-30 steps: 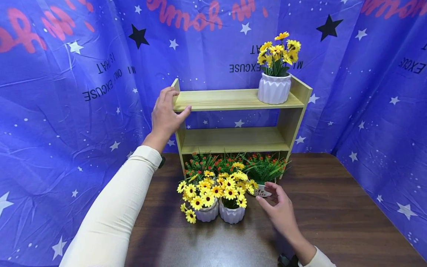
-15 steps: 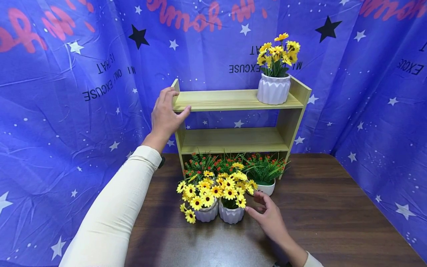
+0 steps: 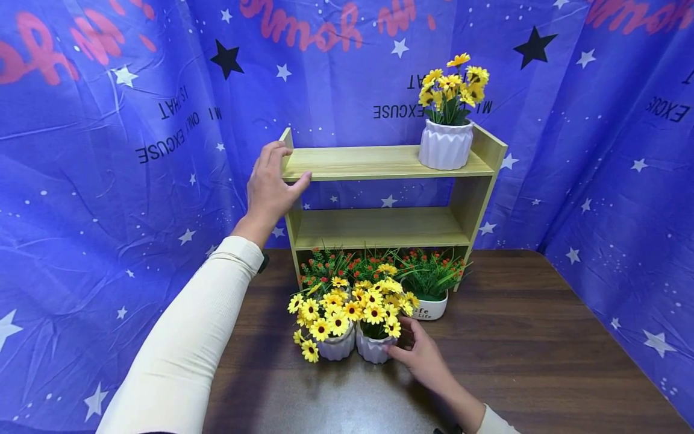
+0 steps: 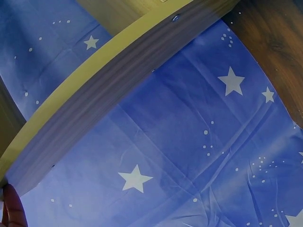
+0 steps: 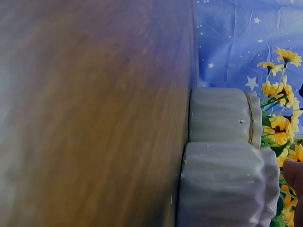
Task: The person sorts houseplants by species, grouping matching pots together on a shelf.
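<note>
At the upper left of a light wooden shelf (image 3: 379,224), my left hand (image 3: 269,187) grips the side panel, thumb across the front of the top board. In the left wrist view that panel (image 4: 90,94) crosses diagonally, a finger (image 4: 14,208) at its lower end. My right hand (image 3: 428,360) is at the right side of a white fluted pot (image 3: 375,349) of yellow daisies, thumb against its wall, fingers loosely bent behind. A second such pot (image 3: 336,348) stands close on its left. The right wrist view shows both pots sideways, with a fingertip (image 5: 294,175) near the rim.
Another white pot (image 3: 446,144) of yellow flowers stands at the top board's right end. Green plants with red blooms (image 3: 431,270) fill the bottom level, one in a white lettered planter (image 3: 432,308). Dark wooden table (image 3: 531,343) lies below; a blue star-printed curtain (image 3: 347,72) hangs behind.
My right hand has moved left and slightly down, from in front of the lettered planter to the right daisy pot. My left hand and the pots have not moved.
</note>
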Demonstrator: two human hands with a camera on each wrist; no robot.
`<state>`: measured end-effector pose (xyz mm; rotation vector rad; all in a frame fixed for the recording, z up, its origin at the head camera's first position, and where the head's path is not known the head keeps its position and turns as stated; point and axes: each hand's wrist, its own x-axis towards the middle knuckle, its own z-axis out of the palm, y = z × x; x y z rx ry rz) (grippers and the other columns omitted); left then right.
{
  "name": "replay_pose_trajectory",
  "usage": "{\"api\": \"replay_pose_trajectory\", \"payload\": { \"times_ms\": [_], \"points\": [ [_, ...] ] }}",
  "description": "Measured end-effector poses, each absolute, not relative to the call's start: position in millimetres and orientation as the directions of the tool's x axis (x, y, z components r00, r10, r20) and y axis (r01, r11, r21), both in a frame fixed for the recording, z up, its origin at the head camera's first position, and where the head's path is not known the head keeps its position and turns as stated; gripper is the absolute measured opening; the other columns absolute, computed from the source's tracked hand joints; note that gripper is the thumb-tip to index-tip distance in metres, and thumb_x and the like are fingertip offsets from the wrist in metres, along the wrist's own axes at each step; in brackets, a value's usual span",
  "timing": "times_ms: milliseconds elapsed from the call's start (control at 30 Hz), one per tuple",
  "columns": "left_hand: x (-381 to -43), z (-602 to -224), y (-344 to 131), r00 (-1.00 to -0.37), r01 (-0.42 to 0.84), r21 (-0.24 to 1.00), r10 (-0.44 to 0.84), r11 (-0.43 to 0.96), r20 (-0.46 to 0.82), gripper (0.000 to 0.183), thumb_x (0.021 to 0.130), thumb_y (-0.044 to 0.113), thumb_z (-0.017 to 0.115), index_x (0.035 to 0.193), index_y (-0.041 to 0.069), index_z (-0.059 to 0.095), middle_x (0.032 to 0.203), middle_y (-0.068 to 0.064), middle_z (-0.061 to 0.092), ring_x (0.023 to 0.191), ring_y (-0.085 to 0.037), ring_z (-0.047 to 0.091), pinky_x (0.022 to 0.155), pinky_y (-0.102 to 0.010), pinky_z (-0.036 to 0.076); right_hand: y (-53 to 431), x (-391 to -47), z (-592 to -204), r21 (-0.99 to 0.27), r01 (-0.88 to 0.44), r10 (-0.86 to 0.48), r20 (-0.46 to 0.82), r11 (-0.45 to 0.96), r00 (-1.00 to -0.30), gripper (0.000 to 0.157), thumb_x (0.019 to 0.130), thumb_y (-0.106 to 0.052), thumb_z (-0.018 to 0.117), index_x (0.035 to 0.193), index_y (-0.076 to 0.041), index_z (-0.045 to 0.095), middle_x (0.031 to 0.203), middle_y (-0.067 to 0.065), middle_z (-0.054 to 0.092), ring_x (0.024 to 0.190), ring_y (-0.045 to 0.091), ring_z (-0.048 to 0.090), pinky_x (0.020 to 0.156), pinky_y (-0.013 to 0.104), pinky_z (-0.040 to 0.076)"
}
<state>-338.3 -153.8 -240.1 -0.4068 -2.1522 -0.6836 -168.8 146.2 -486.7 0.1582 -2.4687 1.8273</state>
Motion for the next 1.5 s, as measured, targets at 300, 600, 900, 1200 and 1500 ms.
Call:
{"api": "replay_pose_trajectory", "payload": {
  "times_ms": [300, 600, 900, 1200, 1500],
  "points": [
    [-336.3, -240.7, -154.1, -0.611, 0.496, 0.330, 0.053, 0.803, 0.790, 0.058, 0.083, 0.040, 0.076, 0.127, 0.006, 0.056, 0.142, -0.008, 0.047, 0.125, -0.032, 0.050, 0.094, -0.050, 0.047, 135.8, -167.8, -490.4, -0.932, -0.104, -0.031, 0.100, 0.347, -0.995, 0.082, 0.075, -0.020, 0.086, 0.139, 0.006, 0.042, 0.133, 0.028, 0.052, 0.117, 0.039, 0.056, 0.095, 0.050, 0.049],
    [-337.0, -240.3, -152.8, -0.608, 0.505, 0.335, 0.053, 0.795, 0.792, 0.058, 0.083, 0.039, 0.076, 0.127, 0.006, 0.056, 0.141, -0.008, 0.047, 0.126, -0.031, 0.049, 0.094, -0.049, 0.047, 126.6, -176.3, -498.4, -0.934, -0.135, -0.012, 0.138, 0.331, -0.990, 0.089, 0.071, -0.019, 0.088, 0.140, 0.005, 0.038, 0.133, 0.028, 0.053, 0.122, 0.041, 0.052, 0.106, 0.057, 0.036],
    [-338.9, -241.3, -153.5, -0.596, 0.509, 0.328, 0.051, 0.796, 0.801, 0.058, 0.082, 0.038, 0.077, 0.126, 0.006, 0.057, 0.140, -0.008, 0.048, 0.125, -0.032, 0.050, 0.095, -0.049, 0.047, 120.7, -177.2, -495.8, -0.915, -0.141, -0.007, 0.150, 0.378, -0.989, 0.089, 0.069, -0.016, 0.088, 0.138, 0.006, 0.036, 0.127, 0.030, 0.057, 0.118, 0.044, 0.053, 0.103, 0.061, 0.036],
    [-338.7, -241.3, -153.5, -0.608, 0.510, 0.330, 0.061, 0.795, 0.792, 0.058, 0.083, 0.039, 0.076, 0.127, 0.005, 0.056, 0.142, -0.009, 0.047, 0.127, -0.031, 0.049, 0.097, -0.050, 0.046, 120.6, -179.9, -495.7, -0.939, -0.128, 0.035, 0.147, 0.319, -0.989, 0.082, 0.069, -0.017, 0.089, 0.137, 0.003, 0.046, 0.129, 0.021, 0.058, 0.121, 0.038, 0.053, 0.106, 0.055, 0.035],
    [-338.8, -239.9, -154.0, -0.602, 0.506, 0.321, 0.060, 0.801, 0.797, 0.058, 0.083, 0.039, 0.076, 0.126, 0.005, 0.056, 0.142, -0.008, 0.047, 0.126, -0.031, 0.049, 0.097, -0.050, 0.046, 121.2, -174.2, -485.1, -0.947, -0.144, 0.069, 0.171, 0.287, -0.983, 0.075, 0.069, -0.018, 0.090, 0.132, -0.004, 0.053, 0.127, 0.017, 0.061, 0.116, 0.034, 0.058, 0.098, 0.047, 0.047]
  ]
}}
